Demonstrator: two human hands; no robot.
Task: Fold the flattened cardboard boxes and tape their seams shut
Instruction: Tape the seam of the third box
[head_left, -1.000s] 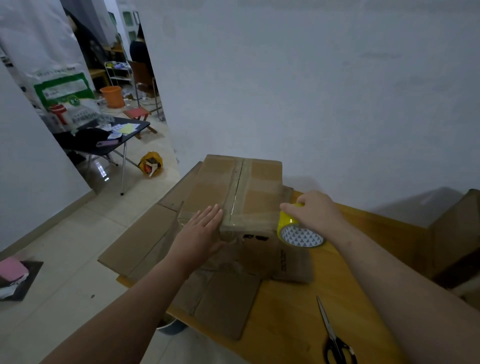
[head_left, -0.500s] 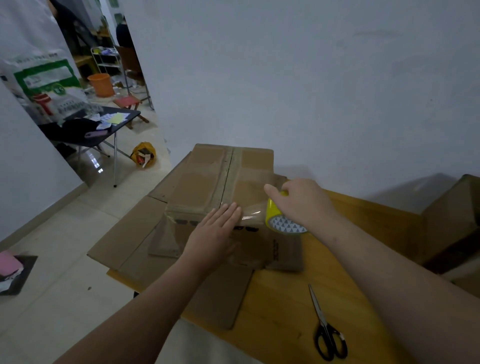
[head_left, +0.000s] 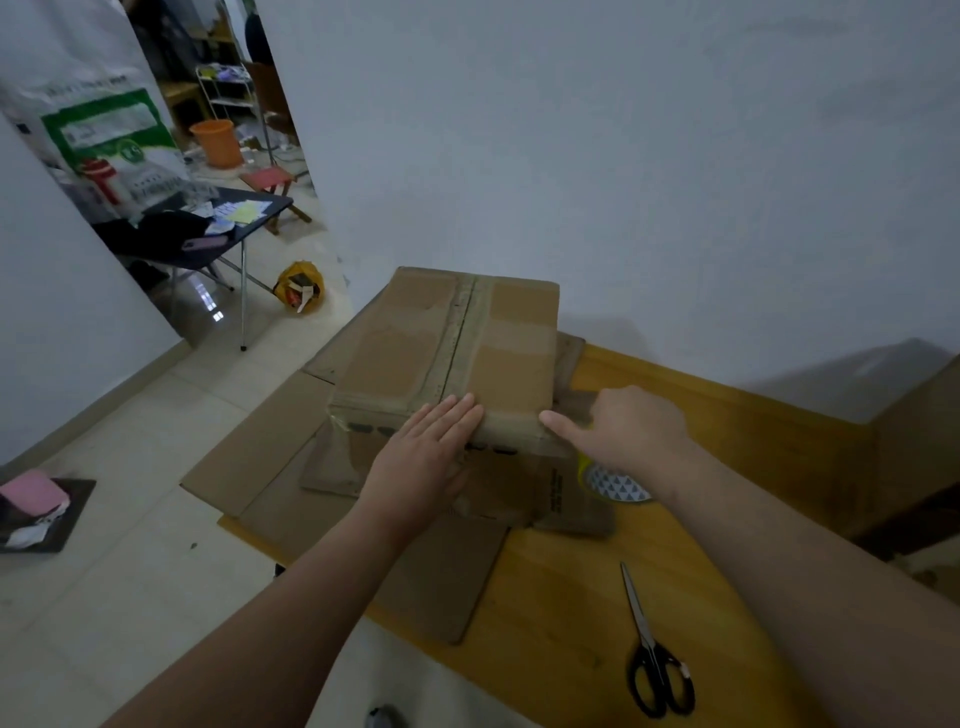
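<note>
On the floor at far left a pink bundle (head_left: 31, 493) lies on a dark mat. Further back stands an orange bucket (head_left: 218, 143); what it holds cannot be told. A yellow bag (head_left: 300, 287) sits open on the tiles with packets or papers showing at its mouth.

Flattened cardboard sheets (head_left: 260, 452) overhang the left end of the wooden table (head_left: 753, 467), and the folded cardboard box (head_left: 452, 353) stands on them, its top flaps closed along a centre seam, so its inside is hidden. The left hand (head_left: 426, 457) lies flat on the box's near top edge at the seam, fingers straight and pressed together. The right hand (head_left: 623, 431) holds the yellow tape roll (head_left: 613, 486) under its palm, index finger stretched to touch the box's near right corner; its other fingers are hidden. Black-handled scissors (head_left: 654, 665) lie nearer on the table, well apart from the box. Another brown box (head_left: 924, 441) stands at the right edge, its inside not visible.
</note>
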